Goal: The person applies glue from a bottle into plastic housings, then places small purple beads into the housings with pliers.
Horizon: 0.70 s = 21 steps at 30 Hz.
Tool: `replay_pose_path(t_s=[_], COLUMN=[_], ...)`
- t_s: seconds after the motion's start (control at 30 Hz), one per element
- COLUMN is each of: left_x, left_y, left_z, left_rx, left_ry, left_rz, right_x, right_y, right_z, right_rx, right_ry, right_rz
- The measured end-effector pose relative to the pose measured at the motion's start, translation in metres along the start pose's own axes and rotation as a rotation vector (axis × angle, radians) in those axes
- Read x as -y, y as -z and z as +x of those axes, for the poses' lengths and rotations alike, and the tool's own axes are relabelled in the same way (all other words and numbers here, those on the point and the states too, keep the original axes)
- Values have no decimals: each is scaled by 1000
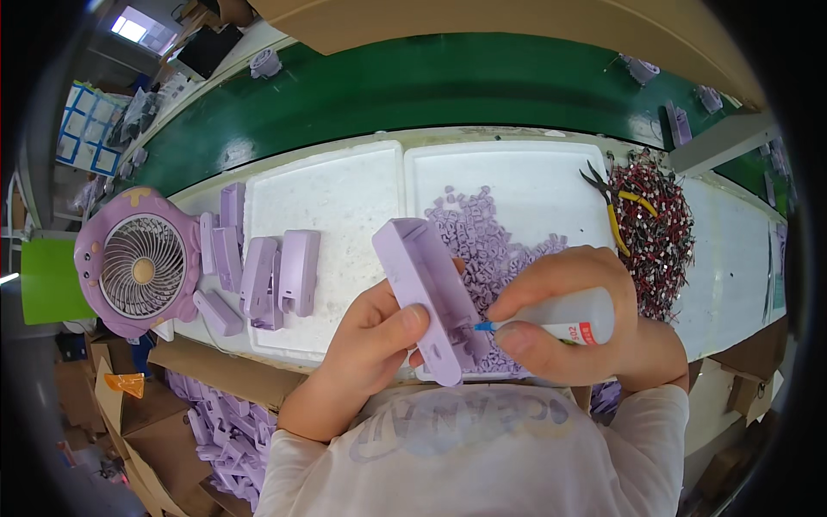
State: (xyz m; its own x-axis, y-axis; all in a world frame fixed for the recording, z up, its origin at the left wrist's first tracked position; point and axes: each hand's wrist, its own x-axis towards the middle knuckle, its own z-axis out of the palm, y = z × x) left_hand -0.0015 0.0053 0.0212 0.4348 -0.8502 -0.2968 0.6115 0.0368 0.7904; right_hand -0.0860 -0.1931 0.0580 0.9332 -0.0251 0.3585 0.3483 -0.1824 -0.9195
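Note:
My left hand (379, 332) grips a long, hollow lilac plastic housing (424, 297), tilted with its open side facing right. In my right hand (573, 274) is a translucent white glue bottle (587, 312) with a blue nozzle, lying nearly level. The nozzle tip points left at the lower part of the housing's open side. Whether it touches the plastic, I cannot tell. Behind the housing and the right hand spreads a heap of small lilac plastic pieces (482, 226) on a white foam tray (525, 168).
Several lilac housings (299, 267) stand left, beside a round lilac fan (142, 263). Yellow-handled pliers (615, 222) lie against a pile of red and black wires (650, 233) at right. Beyond runs a green conveyor belt (413, 86). A cardboard box of lilac parts (220, 431) sits below left.

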Motion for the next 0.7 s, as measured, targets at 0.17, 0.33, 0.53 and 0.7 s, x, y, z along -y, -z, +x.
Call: replay_pose_path(t_s=[0.17,0.33,0.53,0.7], left_x=[0,-1,0,0], left_y=[-3,-5,-5,-3], left_z=[0,0,1,0], left_rx=[-48,-53,-50,-16], left_ry=[-36,-37,-36,-6], left_rz=[11,6,-5,-26], right_x=[1,2,2,3], right_y=[1,2,3,2], right_z=[0,-1,-1,-1], right_rx=[12,17,18,17], right_ry=[-22,-19,-25,-68], right_rz=[2,-10,-13,11])
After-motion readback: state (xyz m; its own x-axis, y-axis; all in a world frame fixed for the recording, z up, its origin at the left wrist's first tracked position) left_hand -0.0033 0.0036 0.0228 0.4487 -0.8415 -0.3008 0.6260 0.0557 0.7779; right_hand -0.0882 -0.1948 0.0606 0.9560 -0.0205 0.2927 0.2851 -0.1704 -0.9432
